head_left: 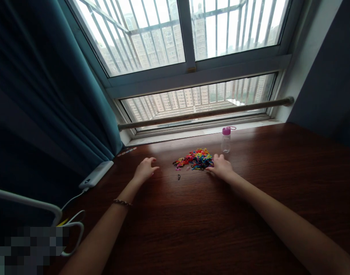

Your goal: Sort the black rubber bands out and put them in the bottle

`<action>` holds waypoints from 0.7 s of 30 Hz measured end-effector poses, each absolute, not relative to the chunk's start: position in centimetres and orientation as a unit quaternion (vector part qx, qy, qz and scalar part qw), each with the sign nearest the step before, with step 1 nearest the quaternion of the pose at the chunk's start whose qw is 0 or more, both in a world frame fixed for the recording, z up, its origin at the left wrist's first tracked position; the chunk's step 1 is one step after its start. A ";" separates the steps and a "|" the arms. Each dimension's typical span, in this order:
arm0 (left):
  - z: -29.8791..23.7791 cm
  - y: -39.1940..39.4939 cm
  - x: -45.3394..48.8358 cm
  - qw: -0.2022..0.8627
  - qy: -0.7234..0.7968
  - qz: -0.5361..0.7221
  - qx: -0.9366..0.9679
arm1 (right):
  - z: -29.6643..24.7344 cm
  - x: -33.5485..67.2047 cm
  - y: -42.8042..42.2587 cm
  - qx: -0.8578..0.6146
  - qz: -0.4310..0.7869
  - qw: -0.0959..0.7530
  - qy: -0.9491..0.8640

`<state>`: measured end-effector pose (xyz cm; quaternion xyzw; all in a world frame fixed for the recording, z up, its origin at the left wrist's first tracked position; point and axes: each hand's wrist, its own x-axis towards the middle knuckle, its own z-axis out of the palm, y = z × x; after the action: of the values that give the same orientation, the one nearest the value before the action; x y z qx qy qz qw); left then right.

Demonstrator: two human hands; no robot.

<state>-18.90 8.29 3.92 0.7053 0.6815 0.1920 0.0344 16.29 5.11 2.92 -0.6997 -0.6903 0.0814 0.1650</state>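
Note:
A pile of small, brightly coloured pieces (197, 158) lies on the dark wooden table (175, 229); they look like little loops, too small to name surely. My left hand (146, 169) hovers or rests to the left of the pile, fingers curved and thumb apart, with nothing in it. At the pile's right edge is my right hand (221, 167), its thumb and fingers apart around the nearest pieces. A single black loop (179, 177) sits apart, just in front of the pile. Behind my right hand stands a clear bottle (225, 143) with a pink cap, upright.
A white power strip or box (96, 175) with a cable lies at the table's left edge, beside the blue curtain (100, 126). White tubing (28, 198) rises at lower left. A rail (206, 113) crosses the window beyond the table.

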 end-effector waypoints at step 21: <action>3.3 6.8 -12.3 0.316 0.542 0.281 0.726 | 2.5 18.8 8.0 -0.590 0.203 0.269 -0.733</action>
<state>-12.26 6.78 3.26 0.7261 0.5422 0.2813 0.3156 18.83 7.99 2.47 -0.5904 -0.7333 0.2033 0.2689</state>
